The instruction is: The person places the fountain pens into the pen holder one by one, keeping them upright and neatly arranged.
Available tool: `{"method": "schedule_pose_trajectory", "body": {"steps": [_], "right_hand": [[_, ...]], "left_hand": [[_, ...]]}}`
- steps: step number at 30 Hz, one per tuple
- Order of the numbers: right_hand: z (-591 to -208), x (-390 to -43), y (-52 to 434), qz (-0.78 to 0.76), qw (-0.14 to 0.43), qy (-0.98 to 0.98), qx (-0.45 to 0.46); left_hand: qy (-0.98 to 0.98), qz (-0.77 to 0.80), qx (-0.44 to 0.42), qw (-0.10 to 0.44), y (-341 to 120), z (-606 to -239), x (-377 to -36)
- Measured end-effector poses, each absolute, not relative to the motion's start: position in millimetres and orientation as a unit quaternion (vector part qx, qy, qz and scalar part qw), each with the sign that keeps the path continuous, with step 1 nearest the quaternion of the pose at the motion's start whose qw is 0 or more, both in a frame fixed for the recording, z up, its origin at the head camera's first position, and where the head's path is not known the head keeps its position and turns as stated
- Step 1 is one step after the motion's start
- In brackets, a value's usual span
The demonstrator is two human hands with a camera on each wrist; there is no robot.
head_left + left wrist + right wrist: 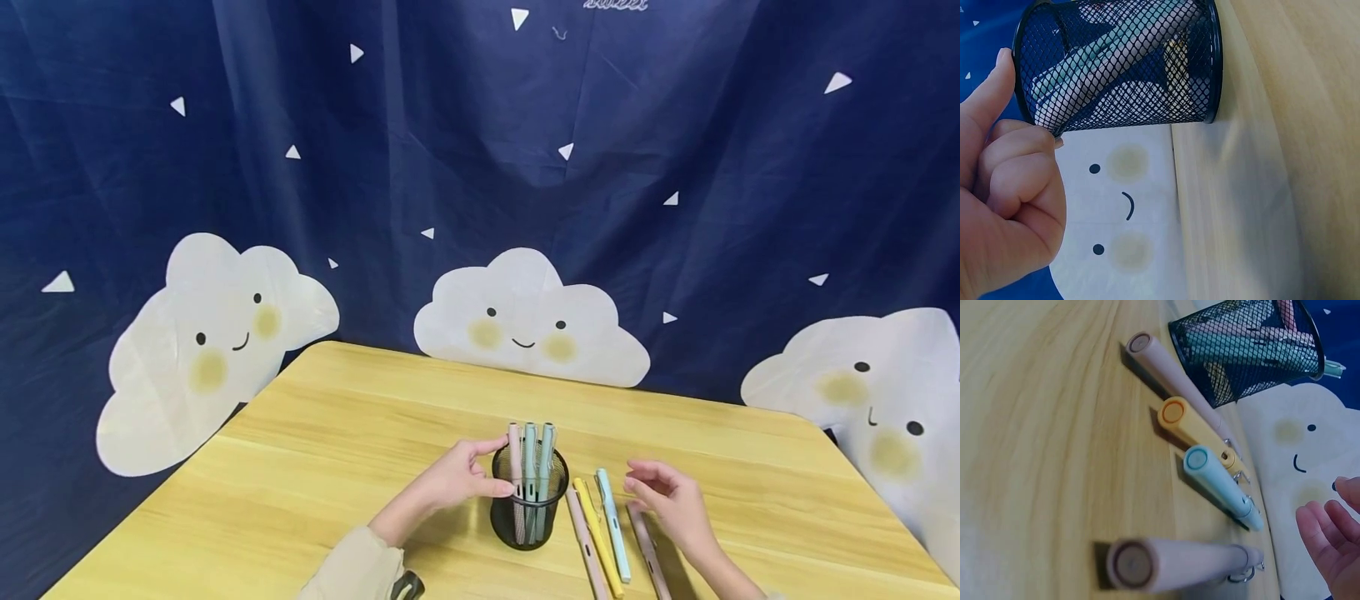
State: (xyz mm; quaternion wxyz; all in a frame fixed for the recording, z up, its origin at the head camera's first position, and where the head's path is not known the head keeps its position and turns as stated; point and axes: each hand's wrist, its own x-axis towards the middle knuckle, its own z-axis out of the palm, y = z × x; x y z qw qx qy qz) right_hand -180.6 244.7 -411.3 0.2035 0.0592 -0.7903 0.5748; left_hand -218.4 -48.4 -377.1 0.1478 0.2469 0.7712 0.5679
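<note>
Left hand pinches rim of mesh pen cup
Right hand, fingers relaxed and empty, hovers over four pens lying on table just right of cup

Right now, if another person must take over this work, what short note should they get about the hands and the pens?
Left hand: thumb and fingers hold the rim of the black mesh pen cup, steadying it on the wooden table.
Right hand: open, holds nothing, hovers over the loose pens.
In the cup: three pens, one pink and two pale green, standing upright.
On the table, right of the cup: pink pen, yellow pen, light blue pen and a second pink pen nearest the right hand.
Done: three pens in the cup. Left: four pens outside it.
</note>
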Motion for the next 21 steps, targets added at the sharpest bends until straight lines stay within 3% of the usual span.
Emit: {"method": "schedule_pose_trajectory", "body": {"steps": [21], "right_hand": [[-416, -175, 266, 0.541, 0.13, -0.83, 0.041]], "left_hand": [[0.765, 0.574, 0.252, 0.151, -49, -377, -219]]}}
